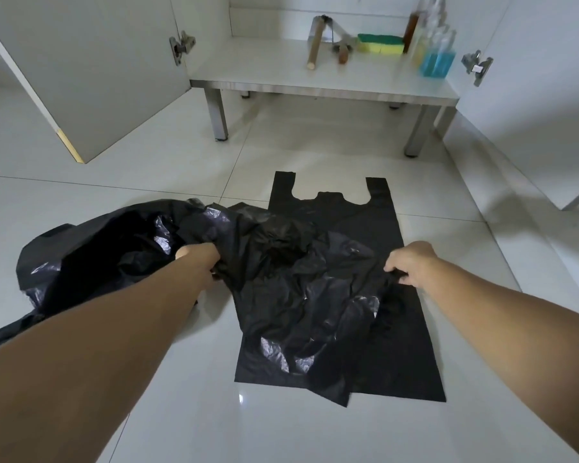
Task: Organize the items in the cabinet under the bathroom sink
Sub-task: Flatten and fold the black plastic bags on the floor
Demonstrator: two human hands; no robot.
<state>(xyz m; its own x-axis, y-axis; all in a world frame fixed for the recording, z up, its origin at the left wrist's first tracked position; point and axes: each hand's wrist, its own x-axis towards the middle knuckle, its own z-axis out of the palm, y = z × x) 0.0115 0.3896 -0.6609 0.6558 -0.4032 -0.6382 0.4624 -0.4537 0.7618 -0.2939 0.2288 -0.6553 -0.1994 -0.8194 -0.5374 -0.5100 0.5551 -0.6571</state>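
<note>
A crumpled black plastic bag is gripped at two edges: the left hand is closed on a fold at its left side, with the fingers largely buried in the plastic, and the right hand pinches its right edge with curled fingers. The bag is held low over a flat black bag that is already spread smooth on the tiled floor, handles pointing toward the cabinet. A loose heap of further black bags is seen to the left of the left forearm, not yet flattened.

Beyond the bags, the cabinet shelf is seen with both doors open. At its right end a green-and-yellow sponge, a bottle of blue liquid and other bottles behind it are grouped together, and a wooden-handled tool lies just left of the sponge.

The task is judged to be about midway: the shelf items appear arranged, one bag is laid out, and the held bag and the heap remain to be flattened, stacked or folded, and returned to the shelf.
</note>
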